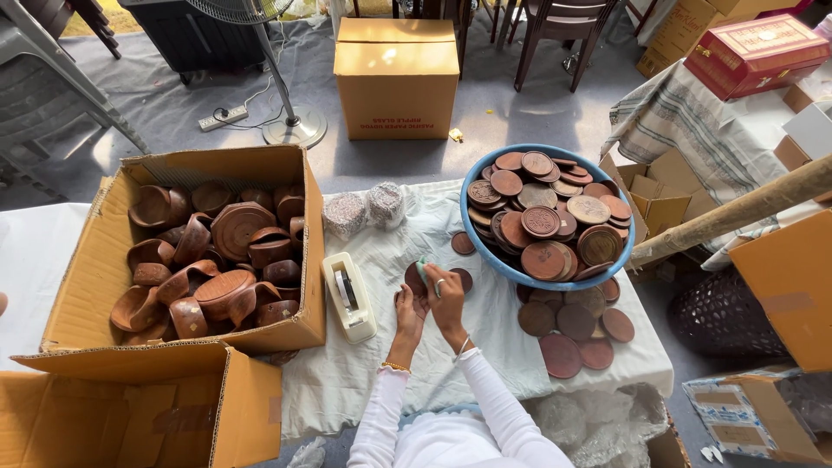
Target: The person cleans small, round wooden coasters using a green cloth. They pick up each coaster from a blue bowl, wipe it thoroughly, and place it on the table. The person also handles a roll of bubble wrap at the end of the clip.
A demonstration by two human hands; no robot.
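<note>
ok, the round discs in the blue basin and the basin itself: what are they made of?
Discs: likely terracotta or carved wood; matte reddish-brown, embossed faces, no gloss. The look leaves it open.
Blue basin: probably plastic; smooth, uniformly coloured thin rim.
The disc in the left hand looks the same; the right hand rubs it with something green.

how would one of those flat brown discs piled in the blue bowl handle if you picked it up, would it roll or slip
The brown discs look flat and rigid, so one probably lifts stiffly without bending. Lying flat it likely stays put; on edge it might roll. Heaped loosely in the blue bowl, neighbours may slide when one is pulled out.
</note>
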